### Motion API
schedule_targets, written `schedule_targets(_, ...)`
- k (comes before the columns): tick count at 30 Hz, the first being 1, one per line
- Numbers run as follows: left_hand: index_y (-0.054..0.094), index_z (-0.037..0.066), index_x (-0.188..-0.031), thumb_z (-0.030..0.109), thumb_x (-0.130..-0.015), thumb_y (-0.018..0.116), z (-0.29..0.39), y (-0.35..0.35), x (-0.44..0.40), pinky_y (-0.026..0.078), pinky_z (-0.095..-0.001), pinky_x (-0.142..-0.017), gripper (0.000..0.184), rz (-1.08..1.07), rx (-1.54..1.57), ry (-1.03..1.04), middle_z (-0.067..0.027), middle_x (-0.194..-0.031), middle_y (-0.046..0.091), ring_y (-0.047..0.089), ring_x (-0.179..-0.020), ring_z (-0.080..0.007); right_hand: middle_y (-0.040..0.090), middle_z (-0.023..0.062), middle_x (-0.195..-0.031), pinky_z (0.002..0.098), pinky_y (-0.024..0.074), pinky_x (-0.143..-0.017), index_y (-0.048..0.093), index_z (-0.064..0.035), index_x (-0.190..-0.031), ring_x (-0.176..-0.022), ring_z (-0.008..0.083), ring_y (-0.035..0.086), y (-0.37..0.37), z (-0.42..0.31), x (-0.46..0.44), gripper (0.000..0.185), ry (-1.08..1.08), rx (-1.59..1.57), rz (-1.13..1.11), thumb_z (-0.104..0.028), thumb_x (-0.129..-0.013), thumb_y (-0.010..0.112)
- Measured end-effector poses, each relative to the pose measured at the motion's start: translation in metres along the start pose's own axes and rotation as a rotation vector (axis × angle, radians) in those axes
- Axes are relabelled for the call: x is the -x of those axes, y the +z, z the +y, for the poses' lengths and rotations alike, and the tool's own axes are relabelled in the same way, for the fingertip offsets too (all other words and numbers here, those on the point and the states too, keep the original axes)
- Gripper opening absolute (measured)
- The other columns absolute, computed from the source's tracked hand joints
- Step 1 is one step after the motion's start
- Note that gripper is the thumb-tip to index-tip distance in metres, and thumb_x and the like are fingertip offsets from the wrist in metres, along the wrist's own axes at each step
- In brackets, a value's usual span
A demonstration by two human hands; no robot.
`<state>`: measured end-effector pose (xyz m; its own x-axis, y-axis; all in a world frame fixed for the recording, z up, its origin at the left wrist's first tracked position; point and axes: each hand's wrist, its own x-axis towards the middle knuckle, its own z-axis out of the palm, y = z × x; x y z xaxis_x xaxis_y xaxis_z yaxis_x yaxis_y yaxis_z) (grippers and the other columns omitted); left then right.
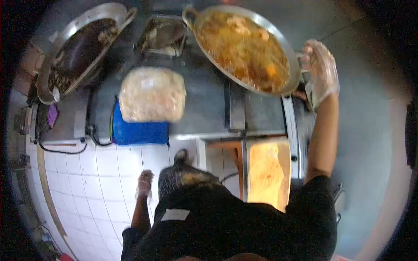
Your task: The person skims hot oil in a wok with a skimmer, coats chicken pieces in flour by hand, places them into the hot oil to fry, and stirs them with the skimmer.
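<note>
My right hand [321, 71], in a clear plastic glove, is just beyond the right rim of a wide metal pan [208, 55] full of orange-brown liquid with pieces in it. Its fingers are bent and apart, with no held thing visible; whether they touch the rim, I cannot tell. My left hand [144, 182], also gloved, hangs low over the white tiled floor beside my leg. Its fingers are blurred. Nearest to it on the counter are a plastic-wrapped pale bundle [152, 95] and a blue cloth [141, 132].
A second wide pan [114, 11] with dark contents stands at the left. Between the pans sits a rectangular metal container [164, 35]. A tray of yellow-orange crumbly stuff [266, 174] is below the counter edge, close to my body. A purple cloth [52, 115] lies far left.
</note>
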<state>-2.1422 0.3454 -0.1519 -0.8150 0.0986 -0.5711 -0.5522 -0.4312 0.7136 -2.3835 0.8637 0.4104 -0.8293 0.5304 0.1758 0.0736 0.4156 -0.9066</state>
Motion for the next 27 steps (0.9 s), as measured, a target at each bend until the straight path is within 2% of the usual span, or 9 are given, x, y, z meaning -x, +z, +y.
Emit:
schedule_targets(4,0.058,0.013,-0.108,0.017,-0.089,0.053,-0.087,-0.114,0.081,0.042,-0.0226,-0.049,0.020,0.358,-0.408,-0.160,-0.0011,-0.085,0.063,0.055,-0.064,-0.0097,0.056,0.0052,-0.071,0.0257,0.0474,-0.045,0.056,-0.0074,-0.090,-0.054,0.0143,0.055,0.003,0.171,0.161,0.027,0.160,-0.341,-0.259,-0.034,-0.093,0.056)
schedule_targets(7,0.060,0.013,-0.104,0.020,-0.085,0.053,-0.127,-0.165,0.168,0.044,-0.0298,-0.049,0.021,0.627,-0.432,-0.408,-0.0045,-0.081,0.064,0.057,-0.061,-0.0148,0.058,0.0096,-0.087,0.0350,0.0530,-0.045,0.050,-0.0063,-0.106,-0.056,0.0196,0.059,0.059,0.300,0.256,0.028,0.777,-0.381,-0.126,-0.026,-0.090,0.062)
schedule_targets(12,0.059,0.013,-0.098,0.025,-0.087,0.057,-0.223,-0.308,0.235,0.043,-0.0317,-0.043,0.016,0.356,-0.817,-0.097,-0.0031,-0.073,0.061,0.054,-0.052,-0.0159,0.061,0.0133,-0.097,0.0478,0.0538,-0.074,0.053,-0.0056,-0.114,-0.079,0.0308,0.064,0.120,0.446,0.270,0.032,1.024,-0.462,0.209,-0.025,-0.090,0.058)
schedule_targets(13,0.058,0.012,-0.096,0.025,-0.088,0.057,-0.229,-0.319,0.241,0.044,-0.0312,-0.045,0.016,0.275,-0.974,0.122,-0.0032,-0.072,0.061,0.053,-0.051,-0.0155,0.061,0.0137,-0.098,0.0470,0.0534,-0.076,0.054,-0.0051,-0.113,-0.082,0.0314,0.063,0.120,0.480,0.271,0.031,0.907,-0.577,0.085,-0.026,-0.090,0.057)
schedule_targets(15,0.063,0.006,-0.094,0.016,-0.082,0.060,-0.237,-0.311,0.240,0.048,-0.0324,-0.066,0.016,0.464,-0.588,-0.136,-0.0046,-0.076,0.061,0.057,-0.071,-0.0149,0.059,0.0147,-0.101,0.0453,0.0527,-0.079,0.056,-0.0041,-0.109,-0.089,0.0326,0.063,0.114,0.534,0.270,0.031,0.687,-0.805,-0.180,-0.028,-0.090,0.057)
schedule_targets(17,0.062,0.006,-0.095,0.018,-0.086,0.059,-0.248,-0.342,0.214,0.046,-0.0294,-0.064,0.015,0.434,-0.967,-0.206,-0.0036,-0.076,0.059,0.054,-0.072,-0.0114,0.055,0.0109,-0.093,0.0374,0.0499,-0.078,0.056,-0.0030,-0.095,-0.092,0.0269,0.057,0.125,0.524,0.277,0.020,0.696,-0.974,-0.344,-0.022,-0.091,0.058)
schedule_targets(20,0.060,0.007,-0.100,0.018,-0.088,0.059,-0.184,-0.272,0.191,0.044,-0.0256,-0.063,0.017,0.484,-0.480,-0.188,-0.0005,-0.080,0.059,0.051,-0.072,-0.0094,0.051,0.0073,-0.084,0.0334,0.0457,-0.076,0.052,-0.0055,-0.085,-0.083,0.0210,0.051,0.144,0.550,0.275,0.014,0.503,-1.218,-0.717,-0.016,-0.093,0.055)
schedule_targets(25,0.058,0.008,-0.105,0.014,-0.086,0.061,-0.244,-0.291,0.191,0.043,-0.0227,-0.067,0.020,0.408,0.026,-0.133,0.0026,-0.085,0.057,0.050,-0.073,-0.0078,0.052,0.0074,-0.086,0.0327,0.0468,-0.075,0.053,-0.0054,-0.084,-0.084,0.0211,0.052,0.153,0.534,0.290,0.022,0.531,-1.089,-0.496,-0.025,-0.094,0.053)
schedule_targets(27,0.060,0.006,-0.106,0.017,-0.087,0.059,-0.249,-0.314,0.197,0.045,-0.0239,-0.069,0.022,0.438,-0.291,-0.214,-0.0015,-0.093,0.062,0.055,-0.077,-0.0104,0.052,0.0072,-0.087,0.0332,0.0468,-0.073,0.054,-0.0051,-0.084,-0.083,0.0214,0.052,0.160,0.526,0.289,0.025,0.599,-1.014,-0.441,-0.028,-0.093,0.053)
